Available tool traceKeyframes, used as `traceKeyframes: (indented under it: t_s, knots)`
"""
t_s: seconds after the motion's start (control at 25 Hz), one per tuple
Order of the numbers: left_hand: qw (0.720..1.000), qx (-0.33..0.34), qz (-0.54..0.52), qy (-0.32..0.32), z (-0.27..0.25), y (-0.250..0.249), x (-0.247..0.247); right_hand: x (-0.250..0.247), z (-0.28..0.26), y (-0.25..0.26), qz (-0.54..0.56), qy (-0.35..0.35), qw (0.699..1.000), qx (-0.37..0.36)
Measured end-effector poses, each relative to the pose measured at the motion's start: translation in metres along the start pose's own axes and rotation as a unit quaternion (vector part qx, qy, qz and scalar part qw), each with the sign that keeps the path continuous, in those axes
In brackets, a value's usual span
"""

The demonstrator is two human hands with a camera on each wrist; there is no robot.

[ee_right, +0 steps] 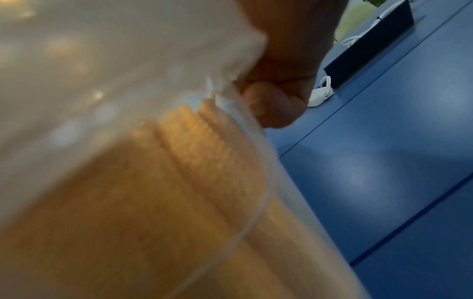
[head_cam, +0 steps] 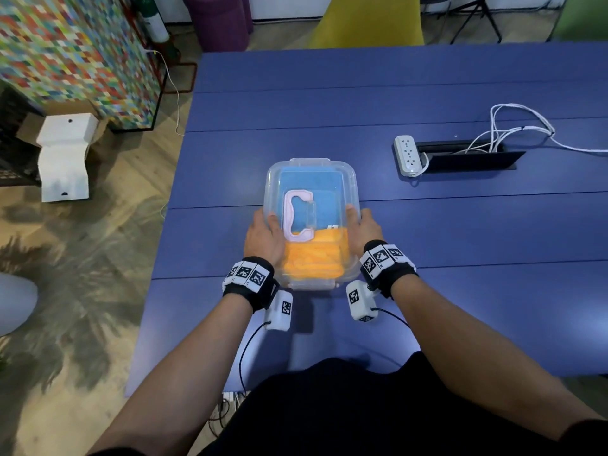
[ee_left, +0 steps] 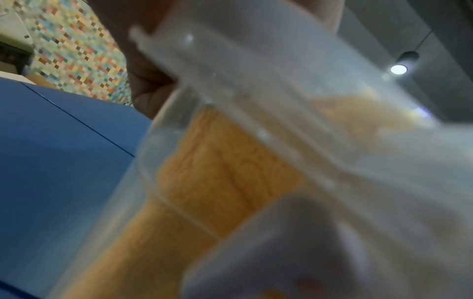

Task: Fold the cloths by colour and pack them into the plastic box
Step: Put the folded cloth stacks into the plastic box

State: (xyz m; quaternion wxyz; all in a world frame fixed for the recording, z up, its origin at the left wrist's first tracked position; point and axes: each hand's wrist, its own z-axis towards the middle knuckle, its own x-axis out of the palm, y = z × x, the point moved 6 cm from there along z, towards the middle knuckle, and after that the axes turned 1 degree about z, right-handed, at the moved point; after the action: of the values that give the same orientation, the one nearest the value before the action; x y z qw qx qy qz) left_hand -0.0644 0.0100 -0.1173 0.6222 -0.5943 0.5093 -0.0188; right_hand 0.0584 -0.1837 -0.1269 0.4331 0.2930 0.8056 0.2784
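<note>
A clear plastic box with its lid on stands on the blue table in front of me. Through the lid I see a folded blue cloth in the far half and a folded orange cloth in the near half. A pale pink handle lies flat on the lid. My left hand grips the box's left side, thumb on the lid. My right hand grips the right side the same way. In the wrist views, fingers curl under the rim beside the orange cloth.
A white power strip lies to the right of the box beside an open black cable hatch with white cables. The table's left edge runs close to the box. A white stand is on the floor at left.
</note>
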Motion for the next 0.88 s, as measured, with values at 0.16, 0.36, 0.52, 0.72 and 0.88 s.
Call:
traceKeyframes:
  t_s: [0.16, 0.36, 0.52, 0.72, 0.88]
  knots:
    - [0.993, -0.098, -0.064, 0.017, -0.02, 0.012, 0.007, -0.01, 0.005, 0.002, -0.048, 0.05, 0.997, -0.026]
    - [0.952, 0.18, 0.244, -0.049, -0.019, -0.017, -0.005, -0.021, 0.009, -0.002, -0.117, 0.093, 0.987, -0.064]
    - [0.864, 0.289, 0.39, 0.133, -0.003, -0.032, 0.025, -0.027, 0.01, 0.004, -0.167, 0.064, 0.981, -0.076]
    - [0.891, 0.219, 0.388, 0.086, -0.01, -0.041, 0.041, -0.058, 0.0, 0.021, -0.269, -0.136, 0.942, -0.15]
    - [0.924, 0.124, 0.36, 0.04, -0.017, -0.061, 0.058, -0.083, -0.019, -0.015, -0.081, -0.209, 0.973, -0.064]
